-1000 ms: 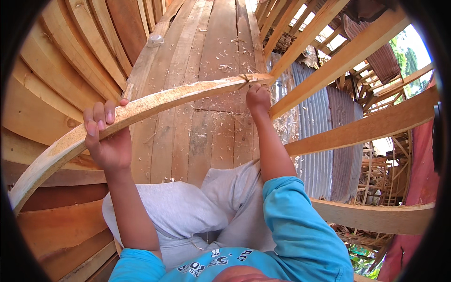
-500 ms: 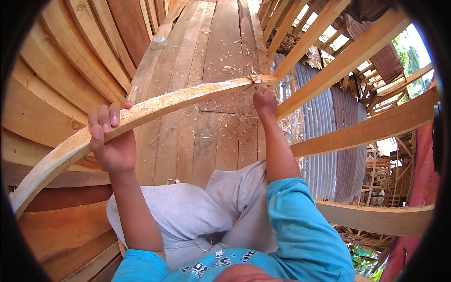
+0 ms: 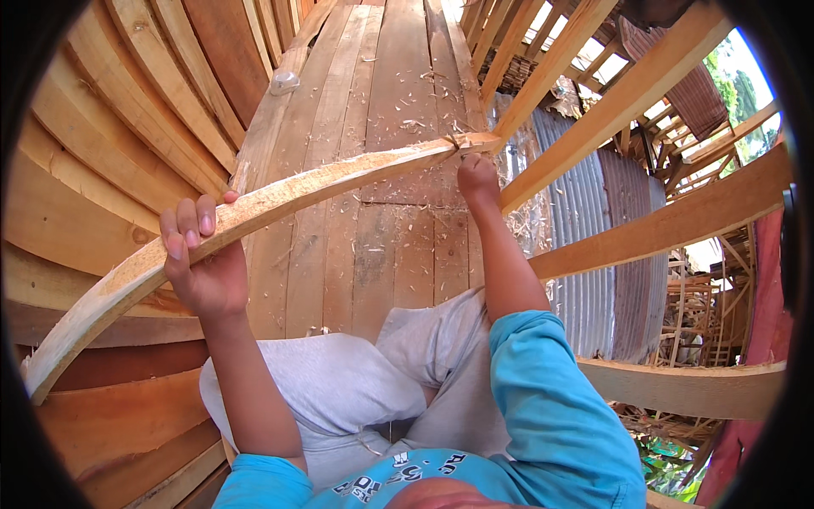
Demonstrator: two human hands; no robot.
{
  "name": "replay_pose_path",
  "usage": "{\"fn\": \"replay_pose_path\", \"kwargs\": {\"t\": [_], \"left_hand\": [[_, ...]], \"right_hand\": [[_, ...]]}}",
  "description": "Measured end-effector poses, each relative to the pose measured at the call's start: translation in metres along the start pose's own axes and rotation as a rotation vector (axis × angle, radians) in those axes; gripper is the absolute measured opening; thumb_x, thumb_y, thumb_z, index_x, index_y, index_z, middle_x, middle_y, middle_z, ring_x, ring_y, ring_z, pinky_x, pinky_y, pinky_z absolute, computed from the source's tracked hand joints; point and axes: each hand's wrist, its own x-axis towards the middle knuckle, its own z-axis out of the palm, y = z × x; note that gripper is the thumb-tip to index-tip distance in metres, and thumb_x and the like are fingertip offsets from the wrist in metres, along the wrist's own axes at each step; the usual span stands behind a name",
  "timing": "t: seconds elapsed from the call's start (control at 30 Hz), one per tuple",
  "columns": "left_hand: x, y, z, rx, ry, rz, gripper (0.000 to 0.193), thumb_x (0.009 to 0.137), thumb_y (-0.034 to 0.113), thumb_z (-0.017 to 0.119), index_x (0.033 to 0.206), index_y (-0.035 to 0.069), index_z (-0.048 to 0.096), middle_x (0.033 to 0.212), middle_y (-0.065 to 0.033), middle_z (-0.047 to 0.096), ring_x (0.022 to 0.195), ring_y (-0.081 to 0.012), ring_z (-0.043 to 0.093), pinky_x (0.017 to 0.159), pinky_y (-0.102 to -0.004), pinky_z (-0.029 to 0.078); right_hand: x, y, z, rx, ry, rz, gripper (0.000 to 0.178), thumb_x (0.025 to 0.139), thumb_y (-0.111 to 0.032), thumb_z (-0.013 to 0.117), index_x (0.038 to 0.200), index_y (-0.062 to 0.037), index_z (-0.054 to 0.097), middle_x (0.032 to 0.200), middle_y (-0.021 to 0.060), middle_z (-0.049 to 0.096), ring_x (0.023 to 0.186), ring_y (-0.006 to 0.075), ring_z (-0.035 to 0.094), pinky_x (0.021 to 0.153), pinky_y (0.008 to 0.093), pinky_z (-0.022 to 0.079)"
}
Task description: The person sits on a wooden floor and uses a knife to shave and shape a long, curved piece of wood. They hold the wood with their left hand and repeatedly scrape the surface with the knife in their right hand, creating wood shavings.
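A long, curved wooden beam [image 3: 297, 187] crosses in front of me from the lower left to the upright timbers on the right. My left hand [image 3: 202, 246] grips it left of its middle, fingers over the top and thumb beneath. By the beam's right end, my right hand [image 3: 479, 176] is closed in a fist, just below a dark, thin strip [image 3: 455, 141] that crosses the wood. Whatever sits inside that fist, if anything, is hidden.
Curved planks form a wall [image 3: 110, 165] at left. Wood shavings litter the plank floor [image 3: 398, 93], with a clear plastic container [image 3: 284, 82] at its left edge. Upright wooden ribs [image 3: 627, 93] stand at right, with corrugated metal sheets [image 3: 585, 271] beyond them.
My view has tilted slightly, and the beam's left end appears a little lower. Both hands keep the same places on or by the beam.
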Motion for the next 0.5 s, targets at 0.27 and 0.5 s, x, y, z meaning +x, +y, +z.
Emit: {"fn": "replay_pose_path", "kwargs": {"t": [0.27,0.5], "left_hand": [[-0.004,0.005,-0.009,0.006,0.017,0.016,0.025,0.084,0.021,0.066,0.078,0.020,0.042,0.075,0.0074,0.040,0.083,-0.0105,0.046,0.107,-0.0461,0.035],[-0.002,0.003,-0.006,-0.012,-0.030,-0.007,0.023,0.083,0.019,0.067,0.078,0.021,0.045,0.076,0.0081,0.041,0.084,-0.0100,0.046,0.108,-0.0443,0.035]], "right_hand": [[-0.097,-0.106,-0.019,0.049,-0.255,-0.163,0.059,0.097,-0.034,0.030,0.076,0.0099,0.063,0.075,0.0307,0.063,0.077,0.0492,0.063,0.074,0.0541,0.047],[-0.008,-0.016,-0.002,-0.111,0.032,0.037,0.059,0.097,-0.033,0.029,0.076,0.0078,0.066,0.076,0.0292,0.065,0.080,0.0479,0.064,0.077,0.0532,0.050]]}}
